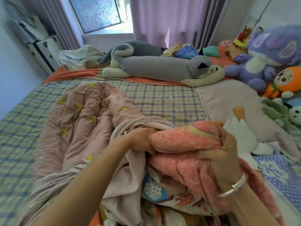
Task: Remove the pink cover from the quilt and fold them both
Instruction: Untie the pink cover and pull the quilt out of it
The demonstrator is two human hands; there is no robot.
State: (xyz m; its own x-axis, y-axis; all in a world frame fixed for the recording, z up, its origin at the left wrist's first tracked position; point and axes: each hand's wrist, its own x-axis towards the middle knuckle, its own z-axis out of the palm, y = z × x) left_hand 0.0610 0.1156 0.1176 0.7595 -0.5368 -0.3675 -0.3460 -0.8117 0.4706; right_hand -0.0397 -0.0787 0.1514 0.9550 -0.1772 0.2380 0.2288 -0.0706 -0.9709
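The left hand [143, 139] gripped the limp pink cover [78, 115] at its mouth while the right hand [228, 144] clenched the soft, bulky quilt [179, 137] by its end, probably the surest hold.

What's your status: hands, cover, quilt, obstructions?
Left hand grips pink cover. Right hand grips coral quilt, partly out. White plush goose beside right hand.

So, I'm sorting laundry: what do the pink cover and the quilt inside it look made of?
Pink cover: thin matte woven fabric, probably cotton; it wrinkles finely. Quilt: padded, matte coral printed cloth, bulging thickly where gripped; filling unseen.
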